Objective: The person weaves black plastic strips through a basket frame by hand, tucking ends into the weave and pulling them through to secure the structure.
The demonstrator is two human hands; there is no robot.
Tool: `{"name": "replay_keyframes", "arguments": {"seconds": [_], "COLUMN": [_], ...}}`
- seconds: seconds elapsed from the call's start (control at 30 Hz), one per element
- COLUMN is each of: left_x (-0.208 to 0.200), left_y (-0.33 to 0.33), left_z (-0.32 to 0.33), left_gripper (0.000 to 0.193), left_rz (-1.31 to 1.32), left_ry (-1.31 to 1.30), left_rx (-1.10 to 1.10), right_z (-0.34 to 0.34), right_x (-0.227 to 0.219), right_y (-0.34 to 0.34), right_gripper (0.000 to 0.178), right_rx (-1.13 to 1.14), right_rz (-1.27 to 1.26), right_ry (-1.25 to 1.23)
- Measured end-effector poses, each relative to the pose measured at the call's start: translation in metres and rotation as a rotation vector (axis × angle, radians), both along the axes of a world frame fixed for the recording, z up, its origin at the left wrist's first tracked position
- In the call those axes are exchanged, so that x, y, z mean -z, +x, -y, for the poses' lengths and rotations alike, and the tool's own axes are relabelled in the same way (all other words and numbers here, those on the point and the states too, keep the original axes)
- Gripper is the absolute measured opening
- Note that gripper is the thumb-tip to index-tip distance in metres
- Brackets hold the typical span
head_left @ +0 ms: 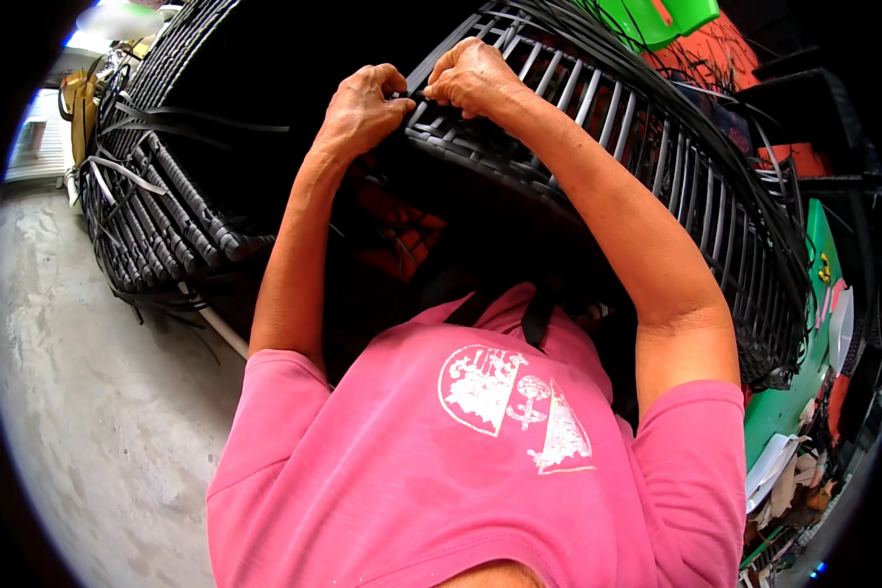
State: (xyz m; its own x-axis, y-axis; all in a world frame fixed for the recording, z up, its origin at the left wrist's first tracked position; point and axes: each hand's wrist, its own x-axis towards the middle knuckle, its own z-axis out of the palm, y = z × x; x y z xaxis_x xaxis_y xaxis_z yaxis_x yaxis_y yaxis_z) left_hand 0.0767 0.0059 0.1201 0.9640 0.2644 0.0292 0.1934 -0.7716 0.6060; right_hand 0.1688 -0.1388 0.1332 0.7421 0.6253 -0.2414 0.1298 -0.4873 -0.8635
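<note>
My left hand [365, 110] is closed, its thumb and fingers pinched together beside the corner of a dark woven strip frame [588, 93]. Close by on its right, my right hand [472, 78] also pinches, its fingertips over the frame's left end. Something small and dark shows between the two hands, too dark to tell what. The frame has grey-black slats with gaps between them and a wrapped edge. Several loose black strips [691, 108] run along its far side.
On the left stands a dark woven piece [167, 211] with loose strip ends [132, 176] sticking out, on a grey concrete floor [78, 392]. A bright green plastic object [657, 20] lies at the top right. A green board [784, 392] and scraps [804, 470] lie on the right.
</note>
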Motion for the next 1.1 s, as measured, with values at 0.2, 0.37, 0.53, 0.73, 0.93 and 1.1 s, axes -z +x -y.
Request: {"name": "replay_keyframes", "arguments": {"seconds": [0.2,0.37,0.53,0.73,0.93,1.1], "left_x": [-0.016,-0.003,0.011,0.018,0.035,0.057], "left_y": [0.008,0.007,0.006,0.009,0.007,0.019], "left_z": [0.012,0.002,-0.011,-0.021,-0.037,-0.044], "left_gripper": [0.022,0.024,0.017,0.018,0.014,0.012], "left_rz": [-0.091,0.123,0.217,-0.002,0.141,0.35], "left_ry": [0.173,0.12,-0.318,-0.714,-0.763,-0.86], "left_rx": [-0.037,0.015,-0.158,-0.163,-0.259,-0.227], "right_z": [-0.008,-0.013,-0.03,-0.026,-0.032,0.051], "right_x": [0.012,0.014,0.019,0.029,0.005,-0.038], "right_y": [0.002,0.0,-0.008,-0.004,-0.023,-0.039], "right_gripper": [0.011,0.011,0.014,0.015,0.025,0.029], "right_rx": [0.026,0.029,0.003,0.062,-0.037,-0.158], "right_rz": [0.148,0.175,0.416,0.487,0.45,0.357], "right_ry": [-0.096,-0.117,-0.132,-0.114,-0.184,0.017]}}
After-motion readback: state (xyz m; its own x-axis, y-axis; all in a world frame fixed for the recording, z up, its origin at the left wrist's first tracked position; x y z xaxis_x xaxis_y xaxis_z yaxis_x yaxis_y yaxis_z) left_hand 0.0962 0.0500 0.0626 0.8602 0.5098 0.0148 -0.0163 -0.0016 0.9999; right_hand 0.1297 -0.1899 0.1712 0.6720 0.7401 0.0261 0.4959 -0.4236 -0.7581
